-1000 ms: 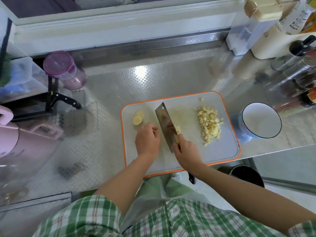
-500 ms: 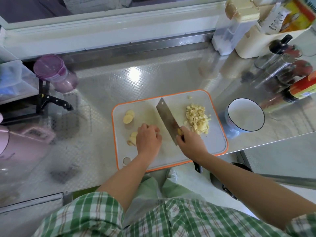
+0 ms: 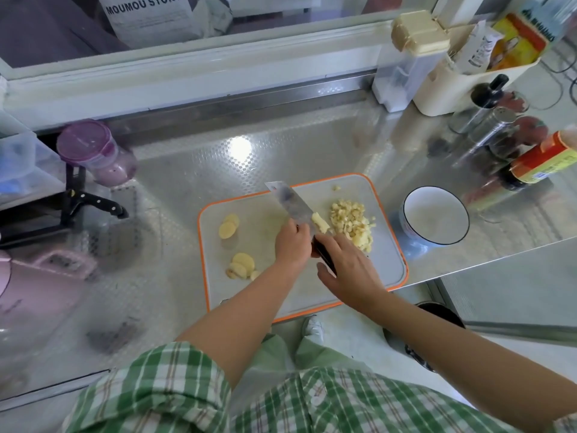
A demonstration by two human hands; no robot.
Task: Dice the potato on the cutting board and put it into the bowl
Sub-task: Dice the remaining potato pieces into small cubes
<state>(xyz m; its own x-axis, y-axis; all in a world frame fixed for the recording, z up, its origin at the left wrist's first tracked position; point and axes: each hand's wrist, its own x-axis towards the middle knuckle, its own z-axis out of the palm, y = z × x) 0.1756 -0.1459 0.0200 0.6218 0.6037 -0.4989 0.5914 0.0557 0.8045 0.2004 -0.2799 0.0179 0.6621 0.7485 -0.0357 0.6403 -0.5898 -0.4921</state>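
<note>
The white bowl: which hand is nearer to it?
Right. The right hand grips the knife, left of the bowl; the left hand sits beyond the knife, farther from the bowl.

On my counter (image 3: 281, 145), far left, a purple-lidded jar (image 3: 93, 151) stands behind a black-handled knife (image 3: 100, 203) in its rack, with a pink jug (image 3: 31, 292) nearer me. At the back right sit a clear container (image 3: 402, 76) with a beige lid, a cream caddy (image 3: 449, 89) of packets, metal shakers (image 3: 496, 120) and a red-labelled bottle (image 3: 543, 165).
</note>
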